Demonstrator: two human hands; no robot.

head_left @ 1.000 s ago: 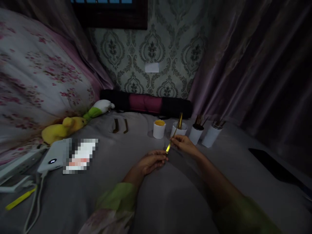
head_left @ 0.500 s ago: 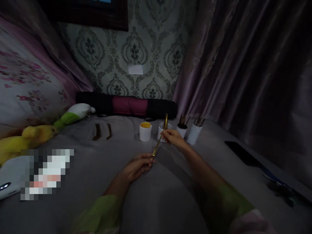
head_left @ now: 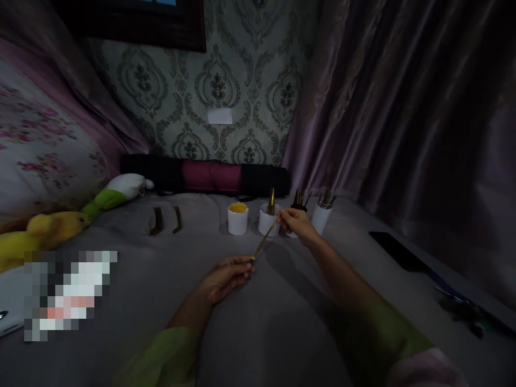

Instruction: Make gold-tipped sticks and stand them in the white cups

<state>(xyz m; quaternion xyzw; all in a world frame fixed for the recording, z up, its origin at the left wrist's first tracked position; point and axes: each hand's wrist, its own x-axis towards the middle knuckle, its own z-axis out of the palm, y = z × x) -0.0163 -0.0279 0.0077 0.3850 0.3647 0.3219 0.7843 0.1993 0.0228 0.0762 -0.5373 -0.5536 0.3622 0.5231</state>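
My right hand [head_left: 296, 223] pinches the far end of a thin golden stick [head_left: 265, 238] and holds it slanted over the grey bedsheet. My left hand [head_left: 226, 277] is closed on the stick's near end. Just beyond the right hand stand several small white cups: one [head_left: 237, 217] with a yellow filling, one [head_left: 269, 217] with a gold stick upright in it, one partly hidden behind my right hand, and one [head_left: 321, 215] on the right holding dark sticks. Both my sleeves are light green.
Two short dark brown pieces [head_left: 165, 220] lie left of the cups. A black and maroon roll [head_left: 209, 176] lies against the patterned wall. Yellow and green soft toys [head_left: 60, 226] rest by a floral pillow at left. A dark flat object [head_left: 403, 255] lies at right beside the curtain.
My right hand has drawn the stick's far end away towards the cups, so more of the stick shows between my hands. The view has swung right.
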